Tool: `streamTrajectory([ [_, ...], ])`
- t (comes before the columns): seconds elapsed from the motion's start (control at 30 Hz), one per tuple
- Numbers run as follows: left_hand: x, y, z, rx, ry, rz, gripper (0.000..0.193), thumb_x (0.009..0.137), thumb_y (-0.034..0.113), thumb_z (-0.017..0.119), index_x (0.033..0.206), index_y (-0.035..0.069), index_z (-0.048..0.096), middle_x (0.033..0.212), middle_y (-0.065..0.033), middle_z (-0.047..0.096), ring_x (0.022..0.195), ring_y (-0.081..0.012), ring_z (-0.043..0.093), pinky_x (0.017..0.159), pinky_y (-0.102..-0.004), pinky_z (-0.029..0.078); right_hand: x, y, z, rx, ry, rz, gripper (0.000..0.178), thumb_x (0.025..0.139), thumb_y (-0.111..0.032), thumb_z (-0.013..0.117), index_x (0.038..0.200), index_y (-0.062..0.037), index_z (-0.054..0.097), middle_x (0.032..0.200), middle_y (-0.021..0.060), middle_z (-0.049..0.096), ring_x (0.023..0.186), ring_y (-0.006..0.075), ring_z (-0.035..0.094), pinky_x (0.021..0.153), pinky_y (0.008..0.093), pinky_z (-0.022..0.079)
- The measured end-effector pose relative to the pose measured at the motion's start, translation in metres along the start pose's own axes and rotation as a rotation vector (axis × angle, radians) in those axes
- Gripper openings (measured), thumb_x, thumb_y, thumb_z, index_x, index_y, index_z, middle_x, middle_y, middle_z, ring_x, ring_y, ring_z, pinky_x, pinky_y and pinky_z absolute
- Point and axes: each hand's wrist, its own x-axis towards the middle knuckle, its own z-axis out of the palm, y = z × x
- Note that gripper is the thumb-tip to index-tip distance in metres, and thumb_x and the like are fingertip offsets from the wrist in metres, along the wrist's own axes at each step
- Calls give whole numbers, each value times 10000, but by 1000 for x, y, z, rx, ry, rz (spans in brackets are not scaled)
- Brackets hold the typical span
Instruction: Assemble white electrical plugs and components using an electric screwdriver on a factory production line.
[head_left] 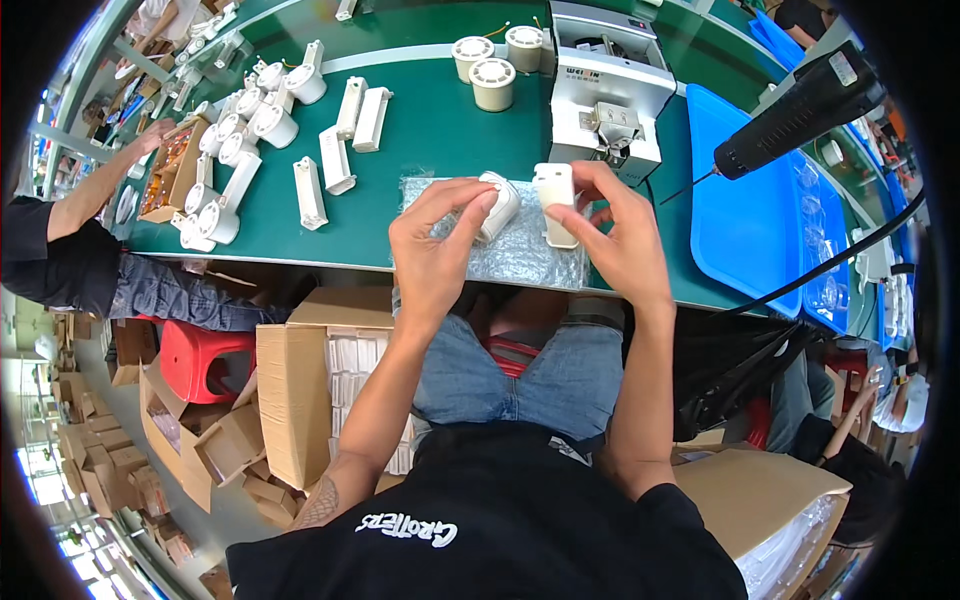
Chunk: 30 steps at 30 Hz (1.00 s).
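Above a sheet of bubble wrap [530, 262] at the table's front edge, both my hands hold white parts close together. The thumb and fingertips of my left hand [437, 238] close at the edge of a white cylindrical housing [502, 212], which lies tilted; the fingers partly cover it. My right hand [622, 228] grips a white rectangular box [556, 190] upright, thumb in front and fingers behind. A small gap separates the two parts. Whether a wire joins them cannot be made out.
Several white boxes [335, 160] and lamp-like assemblies [273, 125] lie to the left. Three round housings [493, 86] stand beside a white machine [608, 95]. A black electric screwdriver [790, 118] hangs over blue trays [730, 215]. A co-worker's arm [105, 180] reaches a carton at left.
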Motion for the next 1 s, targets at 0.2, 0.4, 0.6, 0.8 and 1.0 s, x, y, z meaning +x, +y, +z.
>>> streamTrajectory([
  [0.2,-3,-5,0,16,5,85,130,918,40,805,1032,-23,802,1013,-141,781,978,-226,724,906,-330,547,8,-13,16,683,218,-276,499,908,115,764,1356,54,553,1254,175,696,1151,257,721,1008,368,599],
  [0.4,-4,-9,-7,-12,-54,41,161,944,8,746,1097,-31,775,1110,-120,770,1012,-201,700,947,-329,523,18,-5,25,650,25,-345,494,890,118,777,1344,52,592,1310,168,664,1219,276,697,1043,419,602],
  [0.6,5,-3,-22,-81,-192,49,452,867,-12,758,1312,4,683,1399,-163,658,1270,-275,645,1086,-388,483,24,0,20,544,-121,-254,488,875,120,776,1334,44,629,1306,141,676,1193,242,704,1029,391,595],
  [0.8,5,-22,-23,-18,-369,83,542,860,66,837,1377,76,677,1449,-135,612,1357,-305,580,1124,-396,456,24,-17,25,304,-137,-196,494,878,71,791,1344,20,637,1284,140,692,1162,211,712,972,352,613],
  [1.0,10,-19,-24,37,-345,64,660,778,26,894,1396,91,670,1398,-101,571,1281,-288,598,1061,-378,495,15,-27,32,260,-26,-120,558,911,86,752,1432,30,559,1262,179,736,1154,230,732,990,349,602],
])
